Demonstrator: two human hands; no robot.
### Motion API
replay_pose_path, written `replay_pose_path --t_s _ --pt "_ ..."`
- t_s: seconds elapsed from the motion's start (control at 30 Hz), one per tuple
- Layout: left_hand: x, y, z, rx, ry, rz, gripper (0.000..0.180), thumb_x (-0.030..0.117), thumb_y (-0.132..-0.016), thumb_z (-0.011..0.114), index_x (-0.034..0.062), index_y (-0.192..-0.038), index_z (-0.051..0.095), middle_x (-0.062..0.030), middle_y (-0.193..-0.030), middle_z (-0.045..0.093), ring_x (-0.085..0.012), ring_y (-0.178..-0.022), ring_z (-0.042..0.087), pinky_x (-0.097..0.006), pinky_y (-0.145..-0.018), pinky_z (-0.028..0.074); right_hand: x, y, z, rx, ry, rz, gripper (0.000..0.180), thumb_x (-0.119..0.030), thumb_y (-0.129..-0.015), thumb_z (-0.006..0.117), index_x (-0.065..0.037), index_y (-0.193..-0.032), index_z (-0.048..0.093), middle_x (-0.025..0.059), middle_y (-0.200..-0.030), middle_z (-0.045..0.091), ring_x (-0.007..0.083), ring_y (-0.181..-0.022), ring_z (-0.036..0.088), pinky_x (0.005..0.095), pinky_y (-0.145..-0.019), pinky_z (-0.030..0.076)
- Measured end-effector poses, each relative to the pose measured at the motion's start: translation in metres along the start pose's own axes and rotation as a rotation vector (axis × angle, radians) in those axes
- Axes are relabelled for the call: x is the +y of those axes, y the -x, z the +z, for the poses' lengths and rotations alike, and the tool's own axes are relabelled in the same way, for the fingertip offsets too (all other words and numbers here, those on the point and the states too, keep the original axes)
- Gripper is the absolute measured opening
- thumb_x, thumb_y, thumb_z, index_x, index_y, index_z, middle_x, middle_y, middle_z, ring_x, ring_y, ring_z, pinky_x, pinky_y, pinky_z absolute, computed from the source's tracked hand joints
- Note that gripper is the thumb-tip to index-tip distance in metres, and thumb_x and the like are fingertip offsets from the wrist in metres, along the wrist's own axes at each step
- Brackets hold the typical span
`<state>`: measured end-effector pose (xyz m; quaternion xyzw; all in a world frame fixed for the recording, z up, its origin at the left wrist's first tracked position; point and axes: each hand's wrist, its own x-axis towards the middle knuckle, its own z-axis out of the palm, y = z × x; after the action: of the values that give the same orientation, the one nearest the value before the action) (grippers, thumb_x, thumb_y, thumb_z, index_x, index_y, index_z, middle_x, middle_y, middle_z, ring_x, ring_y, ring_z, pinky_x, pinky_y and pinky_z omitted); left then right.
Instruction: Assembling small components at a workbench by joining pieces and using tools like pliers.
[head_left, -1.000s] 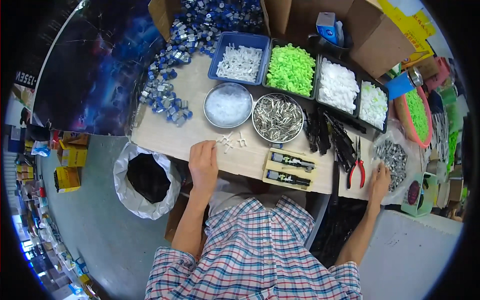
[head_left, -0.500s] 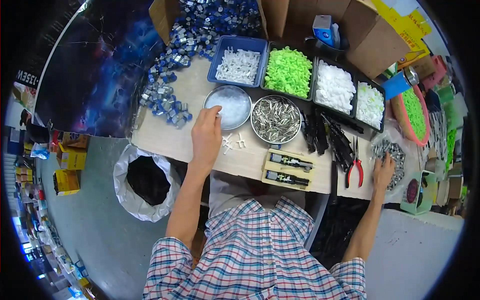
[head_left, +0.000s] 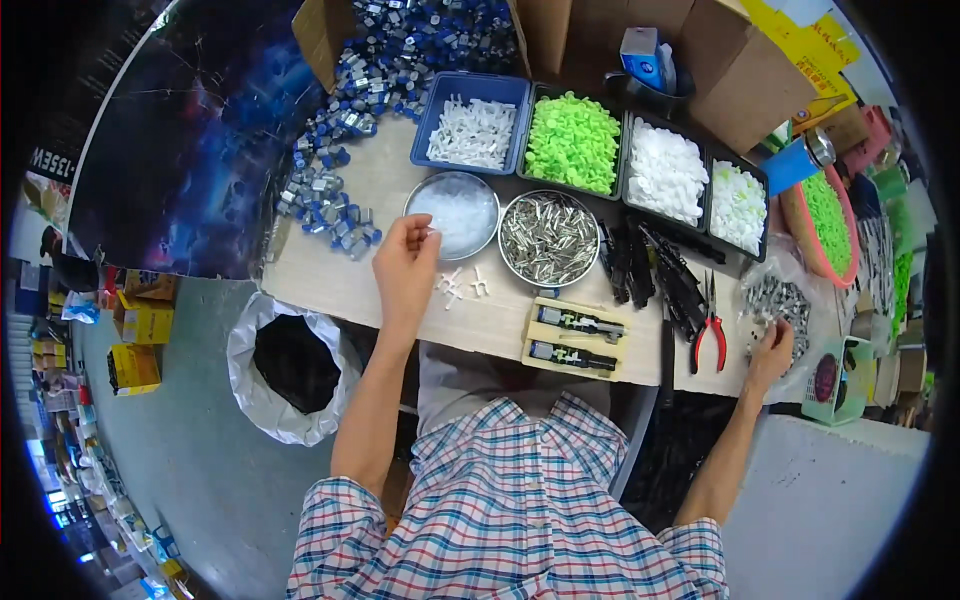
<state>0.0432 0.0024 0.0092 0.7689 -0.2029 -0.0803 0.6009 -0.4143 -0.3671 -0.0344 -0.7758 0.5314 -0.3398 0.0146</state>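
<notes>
Workbench is pale wood (head_left: 340, 285), crowded with parts, grey floor and a white bag (head_left: 275, 375) down at the left. Left hand (head_left: 405, 268) is at the rim of the steel bowl (head_left: 452, 212) of clear bits, fingers pinched together; whether there's a piece in them I can't tell, too small. A few white clips (head_left: 462, 287) lie loose just beside it. My guess: those bits are featherlight, stiff plastic and a bit slippery, so fingertip pinch only. Next over, the bowl of metal pins (head_left: 548, 238), then red pliers (head_left: 710, 335). Right hand (head_left: 772, 345) sits loosely curled, touching the clear bag of metal parts (head_left: 775, 298).
</notes>
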Motion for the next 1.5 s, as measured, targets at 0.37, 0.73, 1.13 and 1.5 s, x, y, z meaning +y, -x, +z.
replay_pose_path --t_s 0.37,0.73,1.13,1.5 --pt "0.037 0.071 0.035 -0.331 0.582 -0.421 0.024 0.002 -0.095 0.067 -0.0042 -0.117 0.061 -0.0048 -0.095 0.065 -0.0099 -0.083 0.061 -0.025 -0.075 0.051 -0.238 0.096 -0.026 -0.590 -1.432 0.674 0.030 -0.008 -0.104 0.057 0.001 -0.132 0.059 0.0042 -0.110 0.064 0.0099 -0.085 0.061 0.0214 -0.073 0.050" --pt "0.047 0.105 0.047 -0.433 0.677 -0.510 0.025 0.003 -0.094 0.070 -0.0023 -0.117 0.062 -0.0046 -0.097 0.066 -0.0087 -0.082 0.062 -0.023 -0.075 0.052 -0.291 0.136 -0.029 -0.780 -1.747 0.690 0.029 -0.001 -0.102 0.057 0.002 -0.130 0.054 0.0097 -0.115 0.063 0.0156 -0.099 0.063 0.0296 -0.093 0.052" --pt "0.050 0.108 0.049 -0.440 0.672 -0.514 0.022 0.002 -0.094 0.070 -0.0010 -0.114 0.063 -0.0035 -0.096 0.066 -0.0077 -0.080 0.062 -0.022 -0.074 0.053 -0.288 0.142 -0.030 -0.622 -1.551 0.490 0.018 0.002 -0.099 0.062 0.000 -0.114 0.054 0.0087 -0.114 0.059 0.0181 -0.107 0.065 0.0314 -0.098 0.052" --pt "0.063 0.103 0.043 -0.640 0.517 -0.497 0.012 0.006 -0.096 0.069 -0.0031 -0.104 0.069 -0.0070 -0.086 0.072 -0.0087 -0.073 0.066 -0.022 -0.067 0.055 -0.261 0.130 -0.043 -0.719 -1.391 0.480 0.017 0.003 -0.094 0.068 0.000 -0.107 0.059 0.0080 -0.107 0.061 0.0159 -0.100 0.065 0.0285 -0.091 0.054"
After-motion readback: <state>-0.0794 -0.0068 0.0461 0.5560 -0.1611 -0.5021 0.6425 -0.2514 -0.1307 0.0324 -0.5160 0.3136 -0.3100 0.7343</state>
